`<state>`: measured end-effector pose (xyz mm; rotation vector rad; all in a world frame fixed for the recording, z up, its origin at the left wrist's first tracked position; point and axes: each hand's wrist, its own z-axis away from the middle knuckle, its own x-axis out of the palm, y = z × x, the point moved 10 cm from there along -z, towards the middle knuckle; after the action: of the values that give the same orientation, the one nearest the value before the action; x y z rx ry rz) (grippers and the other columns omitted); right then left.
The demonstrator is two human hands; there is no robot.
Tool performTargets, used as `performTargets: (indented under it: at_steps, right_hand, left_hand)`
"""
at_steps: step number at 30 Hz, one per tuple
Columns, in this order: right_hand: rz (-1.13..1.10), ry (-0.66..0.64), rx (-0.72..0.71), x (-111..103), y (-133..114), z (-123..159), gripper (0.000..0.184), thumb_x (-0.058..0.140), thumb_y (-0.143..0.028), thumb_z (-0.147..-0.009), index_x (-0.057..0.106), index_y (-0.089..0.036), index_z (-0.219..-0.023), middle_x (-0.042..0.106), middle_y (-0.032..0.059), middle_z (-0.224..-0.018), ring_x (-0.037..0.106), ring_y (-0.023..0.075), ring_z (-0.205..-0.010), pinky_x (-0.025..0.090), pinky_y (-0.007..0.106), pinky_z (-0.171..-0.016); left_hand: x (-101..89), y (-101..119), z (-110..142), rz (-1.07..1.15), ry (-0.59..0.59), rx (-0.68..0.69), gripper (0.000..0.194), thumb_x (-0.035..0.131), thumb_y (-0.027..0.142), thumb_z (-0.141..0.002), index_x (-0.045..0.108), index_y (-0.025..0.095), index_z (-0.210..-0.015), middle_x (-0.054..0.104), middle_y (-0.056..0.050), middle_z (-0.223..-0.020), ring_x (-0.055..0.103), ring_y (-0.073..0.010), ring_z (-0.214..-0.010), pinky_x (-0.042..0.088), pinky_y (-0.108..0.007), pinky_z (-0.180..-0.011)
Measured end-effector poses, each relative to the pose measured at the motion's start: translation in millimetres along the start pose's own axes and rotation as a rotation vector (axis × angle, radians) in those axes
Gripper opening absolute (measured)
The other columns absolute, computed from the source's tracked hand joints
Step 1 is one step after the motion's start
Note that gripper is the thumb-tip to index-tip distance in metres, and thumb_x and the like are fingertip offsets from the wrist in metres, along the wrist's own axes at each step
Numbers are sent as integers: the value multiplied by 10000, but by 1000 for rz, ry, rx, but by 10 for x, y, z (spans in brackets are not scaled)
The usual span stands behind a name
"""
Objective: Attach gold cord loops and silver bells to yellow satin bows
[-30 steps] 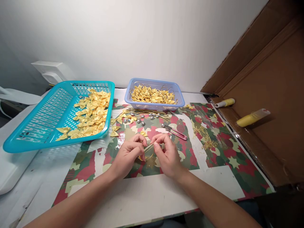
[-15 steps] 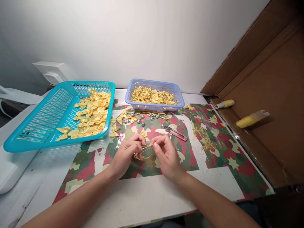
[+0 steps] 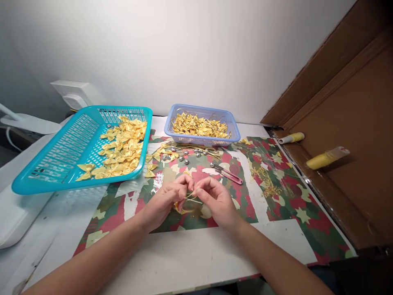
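My left hand (image 3: 168,200) and my right hand (image 3: 216,199) are close together over the patterned sheet, fingertips nearly touching. Both pinch a thin gold cord (image 3: 193,200), whose strands cross between them. Under the left fingers a yellow ribbon bow (image 3: 178,208) shows in part; the rest is hidden by the hand. Beyond the hands lie several silver jingle bells (image 3: 186,162) and a bundle of gold cords (image 3: 208,150). Thread snips with a pink handle (image 3: 229,174) rest to the right of them.
A turquoise basket (image 3: 55,147) with yellow bows stands at the left, overhanging a white object. A lilac basket (image 3: 202,141) of corded bows sits against the wall. Gold cord clippings (image 3: 267,184) lie at the right, before a cardboard wall (image 3: 346,102) with two yellow-and-white tubes.
My hands have drawn closer together, and the cord loop between them has changed shape, with a strand end now sticking out below my right fingers. The view has shifted slightly.
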<state>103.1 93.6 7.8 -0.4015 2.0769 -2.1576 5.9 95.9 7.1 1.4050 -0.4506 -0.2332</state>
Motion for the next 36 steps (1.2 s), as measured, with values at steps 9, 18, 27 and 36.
performTargets:
  at_steps: [9, 18, 27, 36]
  right_hand:
    - [298, 301, -218, -328, -266, 83, 71, 709, -257, -746, 643, -231, -754, 570, 28, -853, 526, 175, -811, 458, 306, -691]
    - [80, 198, -152, -214, -137, 50, 89, 696, -329, -794, 733, -249, -785, 541, 29, -836, 535, 157, -776, 369, 233, -480]
    - [388, 93, -216, -165, -300, 4, 77, 702, -232, -798, 735, -244, -730, 578, -5, -739, 531, 160, -802, 405, 335, -788]
    - [472, 18, -348, -117, -449, 54, 73, 698, -194, -798, 705, -219, -730, 592, -5, -752, 540, 161, -815, 407, 354, -822]
  left_hand:
    - [-129, 23, 0, -112, 150, 23, 326, 498, 368, -830, 625, 185, -593, 445, -36, -911, 426, -166, -771, 357, -257, -653]
    - [1, 154, 36, -427, 75, 174, 332, 485, 364, -902, 667, 200, -678, 481, -41, -922, 478, -197, -952, 389, -293, -847]
    - [-79, 148, -5, -489, 90, 84, 333, 561, 444, -859, 695, 193, -686, 572, -52, -891, 542, -190, -851, 435, -285, -672]
    - [-119, 240, 31, -547, 40, 115, 271, 613, 353, -830, 687, 173, -643, 600, -59, -891, 568, -175, -826, 431, -249, -610]
